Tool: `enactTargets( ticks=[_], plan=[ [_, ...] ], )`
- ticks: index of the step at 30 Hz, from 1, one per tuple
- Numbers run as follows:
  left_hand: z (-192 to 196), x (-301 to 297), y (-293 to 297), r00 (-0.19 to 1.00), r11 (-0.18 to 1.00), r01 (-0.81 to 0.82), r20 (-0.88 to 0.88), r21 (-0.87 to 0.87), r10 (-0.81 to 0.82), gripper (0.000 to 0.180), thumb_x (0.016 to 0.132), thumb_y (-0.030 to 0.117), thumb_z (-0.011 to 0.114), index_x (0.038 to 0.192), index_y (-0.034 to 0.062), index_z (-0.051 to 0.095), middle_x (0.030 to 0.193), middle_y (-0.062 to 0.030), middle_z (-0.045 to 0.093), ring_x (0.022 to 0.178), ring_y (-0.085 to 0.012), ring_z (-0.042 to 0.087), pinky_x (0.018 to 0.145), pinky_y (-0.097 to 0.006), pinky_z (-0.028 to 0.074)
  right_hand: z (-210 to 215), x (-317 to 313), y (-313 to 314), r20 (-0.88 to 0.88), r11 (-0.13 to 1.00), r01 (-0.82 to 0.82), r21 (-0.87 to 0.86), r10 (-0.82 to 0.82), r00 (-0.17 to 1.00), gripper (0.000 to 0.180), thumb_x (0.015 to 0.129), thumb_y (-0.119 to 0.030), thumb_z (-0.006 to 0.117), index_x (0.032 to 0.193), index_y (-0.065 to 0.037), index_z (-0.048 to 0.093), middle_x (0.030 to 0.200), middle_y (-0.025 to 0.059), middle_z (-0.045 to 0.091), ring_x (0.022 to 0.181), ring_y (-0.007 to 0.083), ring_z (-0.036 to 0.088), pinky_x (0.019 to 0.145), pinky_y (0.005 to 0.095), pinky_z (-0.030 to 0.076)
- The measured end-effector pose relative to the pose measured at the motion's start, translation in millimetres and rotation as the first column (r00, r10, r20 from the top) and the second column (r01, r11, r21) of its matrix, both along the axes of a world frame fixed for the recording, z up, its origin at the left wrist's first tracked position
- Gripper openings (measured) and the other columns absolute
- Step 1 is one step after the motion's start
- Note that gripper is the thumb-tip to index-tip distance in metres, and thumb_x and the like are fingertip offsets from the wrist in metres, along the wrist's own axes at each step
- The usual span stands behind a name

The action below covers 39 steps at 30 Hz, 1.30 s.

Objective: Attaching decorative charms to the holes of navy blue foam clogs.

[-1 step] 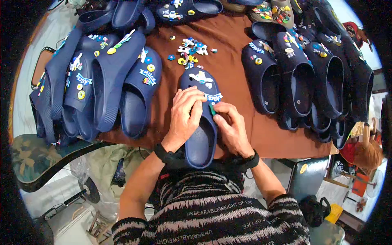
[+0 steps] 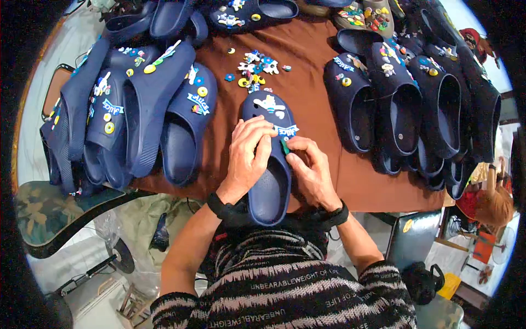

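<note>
Here the left hand (image 2: 249, 156) grips a navy clog (image 2: 269, 186), the right hand (image 2: 309, 170) pinching a green charm (image 2: 285, 146); loose charms (image 2: 255, 68) lie far, clog rows (image 2: 148, 109) flanking on the brown tabletop (image 2: 307, 93).

Shoe-decorating stall: navy clogs (image 2: 181, 118) (rows), loose charms (image 2: 255, 68)

Both bare forearms come up from the lower edge and angle inward, so the hands meet close together near the middle of the view. The left hand (image 2: 249, 156) lies palm down, fingers curled and pressing downward, knuckles raised. The right hand (image 2: 311, 170) sits just beside it, thumb and forefinger pinched together at the tips, the other fingers folded under. Each wrist carries a black band.
</note>
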<state>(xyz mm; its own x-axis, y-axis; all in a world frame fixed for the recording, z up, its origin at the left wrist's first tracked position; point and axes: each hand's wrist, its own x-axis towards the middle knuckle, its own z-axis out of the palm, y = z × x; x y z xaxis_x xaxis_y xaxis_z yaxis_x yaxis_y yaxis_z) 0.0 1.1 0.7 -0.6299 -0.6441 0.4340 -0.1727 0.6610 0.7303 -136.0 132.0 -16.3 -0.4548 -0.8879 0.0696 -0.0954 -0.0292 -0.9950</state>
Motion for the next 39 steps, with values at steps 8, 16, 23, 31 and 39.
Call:
enactTargets(
  ticks=[8, 16, 23, 31, 39],
  plan=[
    [2, 0, 0, 1.000, 1.000, 0.019, 0.003, -0.006, -0.019, 0.022, 0.098, 0.012, 0.050, 0.097, 0.0011, 0.069, 0.112, -0.0151, 0.067, 0.119, -0.0338, 0.058, 0.107, -0.045, 0.040, 6, -3, 0, 0.289, 0.995, 0.037, 0.090, -0.062, 0.955, 0.019, 0.098, -0.011, 0.061, 0.111, 0.001, 0.066, 0.098, 0.0036, 0.067, 0.092, 0.0113, 0.058, 0.086, 0.0274, 0.047],
    [1, 3, -2, 0.998, 0.997, 0.068, -0.003, 0.038, -0.068, 0.028, 0.101, 0.020, 0.049, 0.099, 0.0021, 0.070, 0.115, -0.0147, 0.066, 0.123, -0.0342, 0.055, 0.111, -0.045, 0.035, 8, -3, 3, -0.117, 0.996, 0.081, 0.045, -0.076, 0.990, 0.017, 0.096, -0.008, 0.063, 0.108, 0.001, 0.069, 0.102, 0.0062, 0.068, 0.091, 0.0150, 0.062, 0.082, 0.0279, 0.049],
    [0, 5, -3, 0.997, 0.995, 0.077, -0.007, 0.066, -0.076, 0.031, 0.103, 0.023, 0.047, 0.098, 0.0024, 0.070, 0.116, -0.0145, 0.065, 0.124, -0.0343, 0.054, 0.111, -0.045, 0.035, 11, -2, 1, -0.683, 0.996, 0.031, -0.084, -0.080, 0.726, 0.024, 0.084, -0.005, 0.071, 0.107, -0.003, 0.069, 0.103, 0.0134, 0.066, 0.092, 0.0311, 0.064, 0.080, 0.0371, 0.052],
    [2, 4, -3, 0.998, 0.994, 0.067, -0.016, 0.081, -0.066, 0.032, 0.104, 0.021, 0.045, 0.096, 0.0017, 0.070, 0.115, -0.0145, 0.065, 0.124, -0.0338, 0.054, 0.111, -0.045, 0.035, 27, -12, 2, -0.832, 0.982, -0.162, 0.093, 0.166, 0.530, 0.035, 0.081, 0.000, 0.064, 0.116, -0.003, 0.065, 0.115, 0.0130, 0.062, 0.104, 0.0326, 0.059, 0.090, 0.0437, 0.048],
    [-1, 6, -4, 0.998, 0.995, 0.065, 0.008, 0.075, -0.066, 0.034, 0.104, 0.022, 0.043, 0.094, 0.0026, 0.069, 0.112, -0.0130, 0.065, 0.125, -0.0325, 0.054, 0.112, -0.045, 0.033, 32, -17, -20, -0.849, 0.908, -0.348, 0.234, 0.365, 0.382, 0.031, 0.079, -0.004, 0.065, 0.110, -0.003, 0.066, 0.104, 0.0120, 0.060, 0.099, 0.0320, 0.058, 0.088, 0.0443, 0.047]
  ],
)
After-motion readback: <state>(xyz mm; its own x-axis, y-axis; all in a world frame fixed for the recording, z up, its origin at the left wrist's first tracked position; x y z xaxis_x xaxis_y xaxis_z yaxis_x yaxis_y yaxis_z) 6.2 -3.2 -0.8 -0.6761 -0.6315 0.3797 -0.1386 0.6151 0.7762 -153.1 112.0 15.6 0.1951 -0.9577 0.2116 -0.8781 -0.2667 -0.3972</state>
